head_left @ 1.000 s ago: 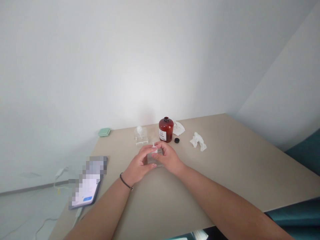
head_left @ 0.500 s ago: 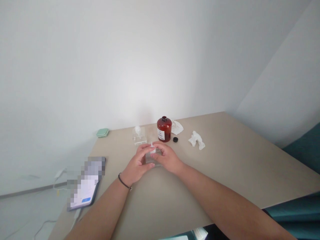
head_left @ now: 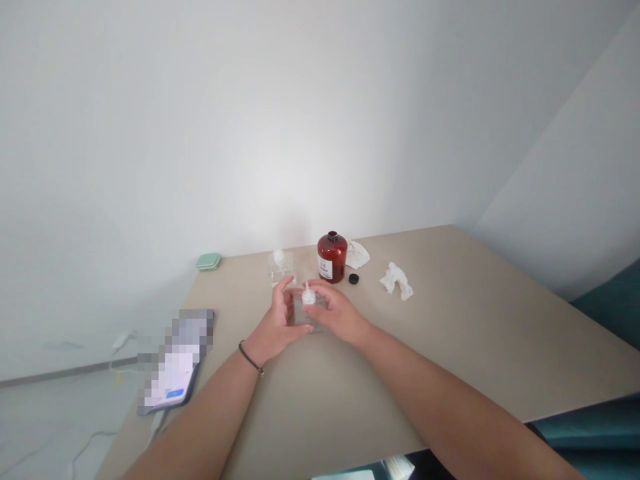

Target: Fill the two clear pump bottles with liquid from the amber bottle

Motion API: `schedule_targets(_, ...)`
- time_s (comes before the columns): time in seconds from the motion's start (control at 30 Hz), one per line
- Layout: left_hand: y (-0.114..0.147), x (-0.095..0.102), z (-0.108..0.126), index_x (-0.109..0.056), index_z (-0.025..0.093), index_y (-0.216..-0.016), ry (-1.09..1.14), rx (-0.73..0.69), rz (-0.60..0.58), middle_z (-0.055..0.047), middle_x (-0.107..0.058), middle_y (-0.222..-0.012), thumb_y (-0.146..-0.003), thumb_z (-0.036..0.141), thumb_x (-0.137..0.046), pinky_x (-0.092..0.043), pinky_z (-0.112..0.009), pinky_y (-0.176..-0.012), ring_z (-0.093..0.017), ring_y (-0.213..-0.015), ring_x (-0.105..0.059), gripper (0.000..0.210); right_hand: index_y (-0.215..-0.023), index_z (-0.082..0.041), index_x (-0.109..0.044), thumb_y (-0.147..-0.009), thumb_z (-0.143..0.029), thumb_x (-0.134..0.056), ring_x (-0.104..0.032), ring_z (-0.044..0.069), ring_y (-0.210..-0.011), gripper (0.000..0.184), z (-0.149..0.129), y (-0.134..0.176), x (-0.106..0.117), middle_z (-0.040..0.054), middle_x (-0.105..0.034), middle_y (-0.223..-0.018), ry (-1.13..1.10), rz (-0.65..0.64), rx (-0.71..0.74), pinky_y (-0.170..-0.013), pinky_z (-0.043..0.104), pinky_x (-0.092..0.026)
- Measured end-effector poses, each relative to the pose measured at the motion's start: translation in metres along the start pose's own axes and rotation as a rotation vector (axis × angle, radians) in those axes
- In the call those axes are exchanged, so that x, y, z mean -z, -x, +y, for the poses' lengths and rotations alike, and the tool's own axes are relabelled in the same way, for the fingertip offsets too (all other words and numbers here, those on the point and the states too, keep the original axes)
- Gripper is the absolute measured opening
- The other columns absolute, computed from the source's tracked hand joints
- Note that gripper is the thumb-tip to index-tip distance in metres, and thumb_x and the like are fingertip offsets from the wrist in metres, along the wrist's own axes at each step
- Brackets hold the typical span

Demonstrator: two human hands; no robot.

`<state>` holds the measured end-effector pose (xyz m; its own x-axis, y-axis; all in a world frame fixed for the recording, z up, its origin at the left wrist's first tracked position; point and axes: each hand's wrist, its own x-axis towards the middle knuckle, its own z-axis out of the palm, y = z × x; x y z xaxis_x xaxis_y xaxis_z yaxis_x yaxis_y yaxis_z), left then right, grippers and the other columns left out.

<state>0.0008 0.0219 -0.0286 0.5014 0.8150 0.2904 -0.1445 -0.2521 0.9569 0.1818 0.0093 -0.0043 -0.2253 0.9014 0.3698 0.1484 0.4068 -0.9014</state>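
Clear bottle [head_left: 301,317] between two hands, just below frame centre.
Left hand [head_left: 273,329] grasps its left side, index finger raised; right hand [head_left: 342,319] grasps its right, thumb beside the white nozzle [head_left: 309,297]; brown bottle [head_left: 338,257] stands open at centre.

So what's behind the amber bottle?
A white tissue shows past the right side of the amber bottle, with the wall beyond. The bottle covers whatever else lies directly behind it.
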Motion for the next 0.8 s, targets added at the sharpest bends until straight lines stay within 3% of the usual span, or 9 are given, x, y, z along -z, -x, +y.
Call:
schedule_targets(0.13,0.0,0.0,0.003,-0.018,0.039,-0.143,0.143,0.051,-0.018,-0.004,-0.05,-0.126,-0.067,0.026,-0.086,-0.042,-0.043,-0.103,-0.023,-0.116,-0.054,0.103,-0.115,-0.022,-0.068,-0.087,-0.059,-0.061,-0.048,0.028,-0.133,0.047,-0.001,0.0,0.011,0.0125,-0.054,-0.139,-0.049,-0.146,0.009,-0.113,0.045,-0.033)
schedule_targets(0.27,0.004,0.001,0.007,-0.024,0.039,-0.142,0.195,0.081,-0.068,-0.006,-0.052,-0.131,-0.064,0.023,-0.088,-0.046,-0.04,-0.097,-0.025,-0.117,-0.055,0.103,-0.124,-0.024,-0.066,-0.089,-0.058,-0.057,-0.041,0.027,-0.14,0.05,-0.013,0.001,0.022,0.011,-0.049,-0.148,-0.041,-0.282,-0.011,-0.116,0.044,-0.029)
schedule_targets(0.4,0.006,0.0,0.012,-0.022,0.037,-0.143,0.178,0.084,-0.105,-0.008,-0.058,-0.126,-0.064,0.023,-0.089,-0.048,-0.041,-0.095,-0.027,-0.117,-0.057,0.105,-0.114,-0.023,-0.072,-0.087,-0.057,-0.062,-0.046,0.028,-0.135,0.045,-0.02,0.0,0.027,0.0097,-0.054,-0.143,-0.073,-0.349,-0.051,-0.112,0.043,-0.036)
schedule_targets(0.53,0.007,-0.006,0.016,-0.024,0.033,-0.14,0.062,0.027,-0.005,-0.011,-0.056,-0.132,-0.067,0.025,-0.086,-0.047,-0.043,-0.097,-0.027,-0.117,-0.058,0.095,-0.108,-0.022,-0.073,-0.088,-0.053,-0.063,-0.062,0.026,-0.112,0.038,-0.021,-0.003,0.023,0.0081,-0.069,-0.118,-0.092,-0.263,-0.024,-0.101,0.043,-0.044)
schedule_targets(0.8,0.007,-0.027,0.023,-0.031,0.028,-0.129,-0.296,-0.034,0.318,-0.009,-0.054,-0.127,-0.07,0.022,-0.081,-0.045,-0.047,-0.101,-0.025,-0.114,-0.059,0.077,-0.099,-0.023,-0.074,-0.089,-0.044,-0.062,-0.065,0.025,-0.097,0.026,-0.022,-0.009,0.011,0.0063,-0.073,-0.101,0.079,-0.019,0.063,-0.091,0.041,-0.047)
